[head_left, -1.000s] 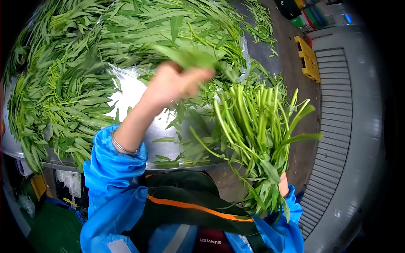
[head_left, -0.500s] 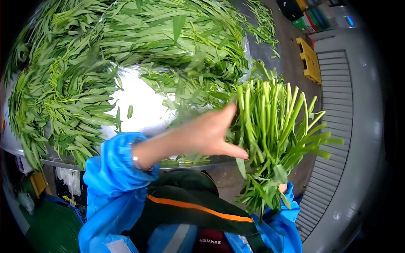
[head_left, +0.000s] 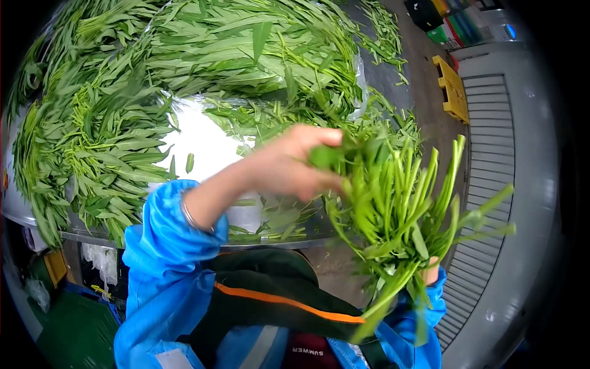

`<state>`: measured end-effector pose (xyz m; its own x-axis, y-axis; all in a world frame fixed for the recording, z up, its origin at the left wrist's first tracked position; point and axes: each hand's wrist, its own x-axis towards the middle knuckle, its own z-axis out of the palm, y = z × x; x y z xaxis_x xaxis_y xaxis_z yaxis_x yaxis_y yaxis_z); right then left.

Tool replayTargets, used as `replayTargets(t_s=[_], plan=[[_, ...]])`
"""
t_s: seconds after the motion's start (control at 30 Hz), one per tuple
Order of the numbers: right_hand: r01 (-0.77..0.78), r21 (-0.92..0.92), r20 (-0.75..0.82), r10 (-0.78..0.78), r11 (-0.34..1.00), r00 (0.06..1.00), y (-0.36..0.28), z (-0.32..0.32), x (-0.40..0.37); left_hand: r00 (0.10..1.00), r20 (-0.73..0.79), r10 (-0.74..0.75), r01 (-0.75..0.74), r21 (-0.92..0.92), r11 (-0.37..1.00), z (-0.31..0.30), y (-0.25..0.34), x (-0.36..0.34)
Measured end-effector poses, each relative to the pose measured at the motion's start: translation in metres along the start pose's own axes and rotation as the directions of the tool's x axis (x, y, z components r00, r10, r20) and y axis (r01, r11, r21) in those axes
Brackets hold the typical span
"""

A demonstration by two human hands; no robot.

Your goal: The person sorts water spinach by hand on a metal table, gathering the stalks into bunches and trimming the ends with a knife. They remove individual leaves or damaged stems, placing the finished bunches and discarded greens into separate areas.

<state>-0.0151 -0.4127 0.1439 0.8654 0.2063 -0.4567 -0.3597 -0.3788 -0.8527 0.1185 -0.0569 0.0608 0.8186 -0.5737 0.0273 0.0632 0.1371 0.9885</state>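
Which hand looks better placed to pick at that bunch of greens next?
Probably the left hand: it is right beside the upper part of the bunch, arm reaching across from the side. The right hand, mostly hidden, seems busy holding the bunch lower down.

Light was bright, edges dark.
Glare whitened the shiny metal counter (head_left: pixel 206 140); motion blurred the bare left hand (head_left: pixel 298 163); wide-angle distortion curved the edges.

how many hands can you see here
2: the left hand, blurred, at the left side of the green bunch, and the right hand, mostly hidden behind that bunch's lower leaves.
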Motion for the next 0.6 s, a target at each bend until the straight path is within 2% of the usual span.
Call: replayTargets(t_s=[0.03,0.07,0.13,0.17,0.2,0.27,0.3,0.33,0.37,0.4,0.43,0.47,0.5,0.53,0.57,0.6], plan=[[0.056,-0.111,0.039,-0.052,0.992,0.998,-0.013,-0.004,0.007,0.997,0.036,-0.061,0.061,-0.002,0.998,-0.007,0.006,0.001],[0.123,-0.231,0.1,-0.102,0.965,0.99,-0.027,-0.007,0.015,1.0,0.016,0.018,-0.015,-0.19,0.982,-0.011,-0.014,0.001],[0.271,-0.447,0.229,-0.184,0.852,0.956,-0.049,-0.008,0.037,0.991,-0.114,-0.067,0.007,-0.459,0.888,-0.005,-0.023,0.005],[0.325,-0.531,0.269,-0.208,0.782,0.94,-0.054,-0.009,0.046,0.932,-0.359,-0.047,-0.195,-0.606,0.771,-0.006,-0.027,0.01],[0.37,-0.612,0.289,-0.239,0.699,0.927,-0.056,-0.009,0.053,0.809,-0.582,-0.081,-0.419,-0.668,0.615,-0.012,-0.034,0.016],[0.422,-0.753,0.29,-0.32,0.505,0.902,-0.051,-0.01,0.059,0.856,-0.516,-0.026,-0.371,-0.649,0.664,-0.047,-0.03,0.009],[0.399,-0.791,0.266,-0.327,0.464,0.907,-0.053,-0.009,0.059,0.876,-0.482,0.001,-0.35,-0.636,0.688,-0.064,-0.028,0.006],[0.371,-0.825,0.24,-0.33,0.427,0.913,-0.055,-0.006,0.057,0.809,-0.586,-0.052,-0.273,-0.453,0.848,-0.036,-0.004,0.003],[0.391,-0.847,0.254,-0.372,0.361,0.893,-0.056,-0.001,0.06,0.913,-0.403,0.066,-0.166,-0.219,0.962,-0.019,0.003,0.006],[0.411,-0.864,0.274,-0.415,0.29,0.868,-0.058,0.005,0.066,0.977,-0.178,0.119,-0.111,0.057,0.992,-0.007,0.008,0.009],[0.429,-0.878,0.297,-0.46,0.213,0.836,-0.06,0.008,0.07,0.952,-0.199,0.231,-0.21,0.119,0.97,0.008,-0.013,0.015],[0.439,-0.877,0.3,-0.491,0.196,0.818,-0.059,0.008,0.073,0.916,-0.209,0.343,-0.307,0.187,0.933,0.017,-0.038,0.02],[0.443,-0.878,0.297,-0.521,0.18,0.8,-0.055,0.006,0.075,0.964,-0.208,0.168,-0.172,-0.002,0.985,0.005,-0.044,0.021],[0.442,-0.881,0.288,-0.548,0.17,0.785,-0.05,0.004,0.075,0.967,-0.251,0.039,-0.124,-0.332,0.935,-0.019,-0.056,0.015],[0.387,-0.911,0.257,-0.533,0.145,0.806,-0.051,0.003,0.069,0.833,-0.55,0.058,-0.322,-0.398,0.859,-0.033,-0.058,0.01],[0.375,-0.916,0.242,-0.551,0.142,0.799,-0.049,-0.001,0.065,0.747,-0.657,-0.102,-0.252,-0.421,0.871,-0.045,-0.047,0.003]])
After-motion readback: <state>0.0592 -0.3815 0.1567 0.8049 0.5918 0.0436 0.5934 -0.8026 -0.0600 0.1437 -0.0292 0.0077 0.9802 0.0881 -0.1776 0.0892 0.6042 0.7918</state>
